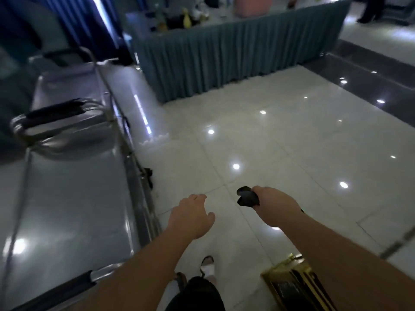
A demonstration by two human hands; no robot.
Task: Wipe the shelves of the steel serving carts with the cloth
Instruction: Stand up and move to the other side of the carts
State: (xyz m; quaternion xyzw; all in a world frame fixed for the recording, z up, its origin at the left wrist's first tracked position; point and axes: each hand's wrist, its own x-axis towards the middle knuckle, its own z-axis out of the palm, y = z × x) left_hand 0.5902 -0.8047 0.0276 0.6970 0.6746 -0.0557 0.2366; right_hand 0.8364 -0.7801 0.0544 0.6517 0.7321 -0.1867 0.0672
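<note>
While bunched in the closed fingers of the right hand (272, 206), the small dark soft cloth (247, 196) is judged light, pliable; left hand (190, 217) open, empty, beside the steel serving cart's shelf (67, 198).

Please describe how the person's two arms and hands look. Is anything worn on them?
Both forearms are bare, with no sleeves in view. The left hand wears no glove and no ring that I can see. At the wrist of the right hand a thin dark band shows; blur hides what it is.
</note>
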